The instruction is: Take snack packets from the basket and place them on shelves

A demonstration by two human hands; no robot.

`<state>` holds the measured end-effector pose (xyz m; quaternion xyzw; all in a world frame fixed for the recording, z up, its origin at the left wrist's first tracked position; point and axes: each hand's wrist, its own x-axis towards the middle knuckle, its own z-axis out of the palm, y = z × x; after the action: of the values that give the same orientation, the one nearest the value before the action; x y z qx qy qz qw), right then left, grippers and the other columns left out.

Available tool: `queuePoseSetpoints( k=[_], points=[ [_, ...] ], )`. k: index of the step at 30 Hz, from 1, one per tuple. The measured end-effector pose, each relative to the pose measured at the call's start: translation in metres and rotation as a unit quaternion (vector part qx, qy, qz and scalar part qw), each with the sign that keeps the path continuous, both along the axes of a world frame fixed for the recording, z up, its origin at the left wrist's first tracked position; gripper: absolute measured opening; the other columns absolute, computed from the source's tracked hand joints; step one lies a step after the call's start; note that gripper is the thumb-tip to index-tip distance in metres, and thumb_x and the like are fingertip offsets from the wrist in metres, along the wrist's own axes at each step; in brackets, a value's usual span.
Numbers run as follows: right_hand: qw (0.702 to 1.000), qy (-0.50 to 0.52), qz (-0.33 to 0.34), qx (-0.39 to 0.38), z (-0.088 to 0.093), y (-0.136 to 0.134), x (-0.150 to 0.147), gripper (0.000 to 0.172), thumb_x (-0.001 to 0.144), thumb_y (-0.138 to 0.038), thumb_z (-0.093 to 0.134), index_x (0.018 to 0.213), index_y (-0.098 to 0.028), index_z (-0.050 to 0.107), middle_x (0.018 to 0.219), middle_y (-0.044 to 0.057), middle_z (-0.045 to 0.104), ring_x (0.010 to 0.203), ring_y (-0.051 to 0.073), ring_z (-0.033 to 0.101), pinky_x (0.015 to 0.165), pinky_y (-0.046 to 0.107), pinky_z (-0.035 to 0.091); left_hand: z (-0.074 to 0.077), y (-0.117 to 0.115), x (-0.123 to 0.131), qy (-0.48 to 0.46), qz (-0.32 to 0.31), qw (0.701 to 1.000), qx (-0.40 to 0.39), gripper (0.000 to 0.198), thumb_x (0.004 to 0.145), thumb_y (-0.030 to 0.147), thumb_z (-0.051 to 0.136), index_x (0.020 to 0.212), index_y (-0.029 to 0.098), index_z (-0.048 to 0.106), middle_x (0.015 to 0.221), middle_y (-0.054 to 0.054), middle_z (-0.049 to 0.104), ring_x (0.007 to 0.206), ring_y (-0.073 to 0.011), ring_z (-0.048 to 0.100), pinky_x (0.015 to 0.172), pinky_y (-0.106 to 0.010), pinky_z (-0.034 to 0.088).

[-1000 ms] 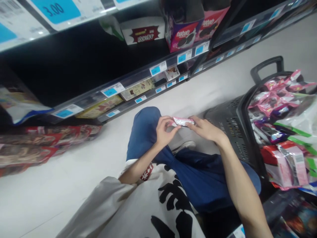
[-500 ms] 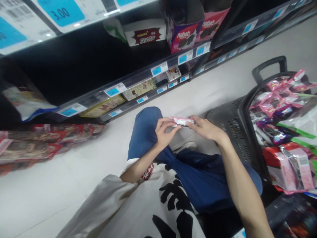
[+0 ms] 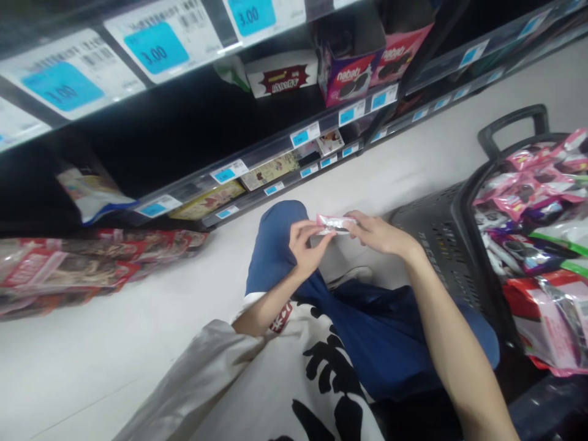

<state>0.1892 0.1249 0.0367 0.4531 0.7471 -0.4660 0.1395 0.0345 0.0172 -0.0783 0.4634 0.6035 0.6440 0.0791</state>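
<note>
A small pink and silver snack packet is stretched between my two hands, above my bent knees. My left hand pinches its left end with thumb and fingers. At the other end, my right hand grips it, fingers curled around the wrapper. To the right of my right hand stands a black shopping basket, filled with pink, purple and red snack packs. The print on the packet is too small to read.
Store shelves with price tags run across the top. Two nabati boxes and a white box stand on one shelf. Red snack bags hang or lie at the left. Pale floor lies beneath me.
The view has shifted slightly, so shelves and basket appear a little further right and lower. Both hands keep hold of the packet, in almost the same pose.
</note>
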Motion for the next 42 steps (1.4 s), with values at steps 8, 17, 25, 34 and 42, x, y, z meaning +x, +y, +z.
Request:
queuePoseSetpoints(
  k=[8,17,25,34,42],
  points=[
    [0.985,-0.015,0.007,0.171,0.008,-0.008,-0.023,0.032,0.099,-0.042,0.055,0.120,-0.017,0.054,0.106,0.012,0.070,0.090,0.025,0.067,0.073,0.029,0.042,-0.016,0.007,-0.010,-0.291,-0.102,0.950,-0.048,0.046,0.073,0.038,0.087,0.102,0.022,0.055,0.114,-0.005,0.055,0.100,-0.0164,0.066,0.078,-0.025,0.057],
    [0.935,-0.063,0.098,0.333,-0.004,-0.017,-0.021,0.023,0.093,-0.018,0.058,0.116,-0.019,0.052,0.114,0.009,0.057,0.081,0.021,0.061,0.062,0.029,0.037,-0.018,0.009,-0.002,-0.390,-0.192,0.898,-0.069,0.067,0.070,0.032,0.090,0.127,0.026,0.055,0.138,-0.012,0.058,0.133,-0.0296,0.056,0.110,-0.043,0.048],
    [0.918,-0.113,0.127,0.359,0.004,-0.015,-0.010,0.029,0.090,-0.004,0.049,0.114,-0.018,0.056,0.113,0.010,0.053,0.085,0.021,0.060,0.065,0.030,0.041,-0.019,0.011,0.009,-0.360,-0.209,0.907,-0.068,0.057,0.070,0.035,0.089,0.118,0.023,0.061,0.127,-0.013,0.061,0.119,-0.0261,0.064,0.098,-0.039,0.057],
    [0.928,-0.205,0.150,0.272,0.010,-0.020,-0.001,0.025,0.090,-0.005,0.052,0.110,-0.012,0.066,0.120,0.019,0.061,0.099,0.027,0.068,0.073,0.031,0.052,-0.021,0.008,0.011,-0.206,-0.287,0.925,-0.139,0.041,0.075,0.026,0.085,0.113,0.023,0.069,0.113,-0.009,0.056,0.105,-0.0213,0.063,0.087,-0.033,0.057],
    [0.964,-0.233,0.098,0.078,0.004,-0.033,-0.004,0.025,0.087,-0.008,0.065,0.111,-0.009,0.073,0.112,0.020,0.073,0.109,0.031,0.071,0.088,0.036,0.055,-0.020,-0.001,0.019,0.079,-0.430,0.876,-0.205,0.044,0.082,0.018,0.074,0.125,0.021,0.064,0.119,-0.013,0.065,0.117,-0.0288,0.059,0.104,-0.052,0.050]
  ],
)
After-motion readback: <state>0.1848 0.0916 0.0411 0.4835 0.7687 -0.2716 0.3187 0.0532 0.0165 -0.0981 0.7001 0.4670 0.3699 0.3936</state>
